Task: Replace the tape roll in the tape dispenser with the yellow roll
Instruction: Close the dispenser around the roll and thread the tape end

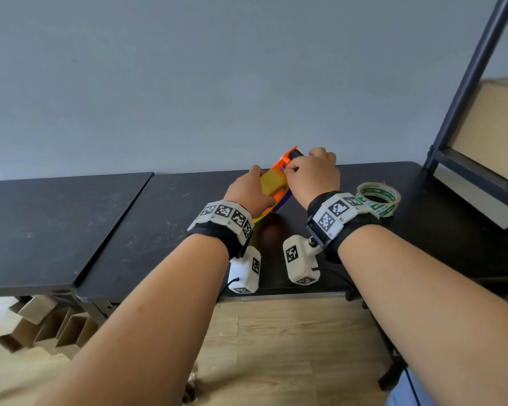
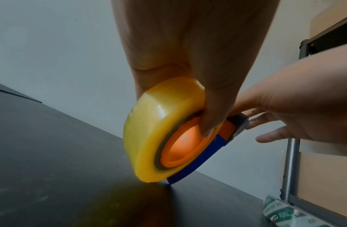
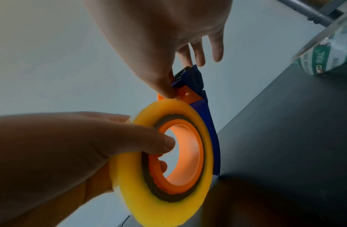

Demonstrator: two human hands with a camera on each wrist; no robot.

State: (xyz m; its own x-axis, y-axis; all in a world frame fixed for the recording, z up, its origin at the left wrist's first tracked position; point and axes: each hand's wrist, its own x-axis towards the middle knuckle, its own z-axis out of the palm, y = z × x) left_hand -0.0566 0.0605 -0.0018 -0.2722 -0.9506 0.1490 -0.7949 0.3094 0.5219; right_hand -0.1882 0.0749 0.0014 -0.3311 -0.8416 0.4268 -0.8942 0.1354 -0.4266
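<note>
Two hands on the tape dispenser (image 1: pixel 279 183), which stands tilted on the tabletop (image 1: pixel 159 230). The yellow roll (image 2: pixel 161 130) sits on its orange hub. Left hand (image 1: pixel 247 193) grips that roll; right hand (image 1: pixel 314 174) fingers (image 3: pixel 166 90) pinch right at the dispenser's top end. Green-printed roll (image 1: pixel 379 199) lies right of it.

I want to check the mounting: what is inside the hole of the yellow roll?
The orange hub of the dispenser fills the yellow roll; left hand fingertips hook in. Deeper parts are hidden.
</note>
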